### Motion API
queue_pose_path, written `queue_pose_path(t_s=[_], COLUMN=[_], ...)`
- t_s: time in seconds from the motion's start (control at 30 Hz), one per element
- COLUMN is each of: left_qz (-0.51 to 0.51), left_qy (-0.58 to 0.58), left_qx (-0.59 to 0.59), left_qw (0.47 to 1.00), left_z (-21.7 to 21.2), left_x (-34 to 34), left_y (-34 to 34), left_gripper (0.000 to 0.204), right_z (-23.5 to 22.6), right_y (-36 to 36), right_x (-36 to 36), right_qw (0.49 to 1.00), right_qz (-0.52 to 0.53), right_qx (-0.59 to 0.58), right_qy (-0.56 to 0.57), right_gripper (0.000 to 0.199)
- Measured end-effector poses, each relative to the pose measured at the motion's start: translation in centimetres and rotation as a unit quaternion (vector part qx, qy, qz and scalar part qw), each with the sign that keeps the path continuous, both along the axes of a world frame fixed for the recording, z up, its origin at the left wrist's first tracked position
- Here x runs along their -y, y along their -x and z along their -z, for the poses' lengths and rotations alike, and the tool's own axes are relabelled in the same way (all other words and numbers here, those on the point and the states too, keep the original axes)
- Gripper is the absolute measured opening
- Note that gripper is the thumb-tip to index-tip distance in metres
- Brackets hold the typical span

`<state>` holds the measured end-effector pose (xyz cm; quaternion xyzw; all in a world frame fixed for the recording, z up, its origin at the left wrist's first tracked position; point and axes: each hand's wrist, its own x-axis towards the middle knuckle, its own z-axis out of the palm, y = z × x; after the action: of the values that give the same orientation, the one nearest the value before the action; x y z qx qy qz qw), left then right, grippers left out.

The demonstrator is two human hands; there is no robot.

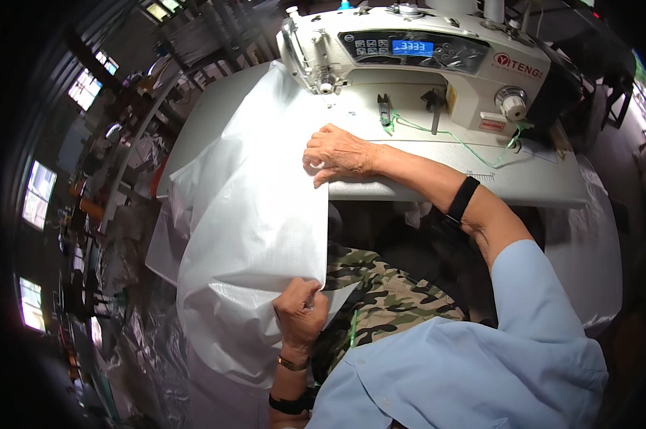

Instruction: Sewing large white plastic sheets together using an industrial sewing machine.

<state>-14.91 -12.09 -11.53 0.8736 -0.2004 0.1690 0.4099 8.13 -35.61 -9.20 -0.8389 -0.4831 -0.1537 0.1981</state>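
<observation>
As left hand [300,312] and right hand [341,154] grip it, white sheet [255,222], lengthwise from sewing machine [423,46] toward person [451,372]

The right arm [505,236] bends at the elbow, its forearm [419,175] slanting up and leftward to the right hand [341,154], knuckles up, fingers [316,151] curled; how firmly they close is hard to tell. The left forearm [289,385] rises from below, the left hand [299,313] clenched like a fist.

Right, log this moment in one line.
left hand: gripping white sheet | right hand: holding sheet's edge | sewing machine: screen lit
</observation>
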Motion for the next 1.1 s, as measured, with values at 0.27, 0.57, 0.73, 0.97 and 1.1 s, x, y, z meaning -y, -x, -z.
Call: queue_pose_path(t_s=[0.27,0.57,0.73,0.97,1.1], left_qz=[0.061,0.117,0.13,0.088,0.054], left_qy=[-0.05,-0.072,-0.066,-0.096,-0.074], left_qx=[0.013,-0.001,0.014,0.028,0.056], left_qw=[0.997,0.991,0.989,0.991,0.994], left_z=[0.4,0.7,1.7,1.8,2.4], left_x=[-0.8,-1.3,-1.0,-2.0,-1.7], left_y=[-1.0,-2.6,-3.1,-2.4,-1.9], left_gripper=[0.01,0.005,0.008,0.002,0.004], right_z=[0.7,1.1,1.1,0.6,1.6], right_y=[1.0,0.5,0.9,1.7,2.0], right_x=[0.0,0.2,0.5,-0.8,-0.4], right_qw=[0.979,0.974,0.968,0.959,0.955], right_qz=[0.189,0.224,0.249,0.283,0.293], right_qx=[0.056,0.028,0.023,-0.008,0.013], right_qy=[-0.047,-0.029,-0.026,-0.03,-0.039], right_gripper=[0.063,0.068,0.066,0.06,0.062])
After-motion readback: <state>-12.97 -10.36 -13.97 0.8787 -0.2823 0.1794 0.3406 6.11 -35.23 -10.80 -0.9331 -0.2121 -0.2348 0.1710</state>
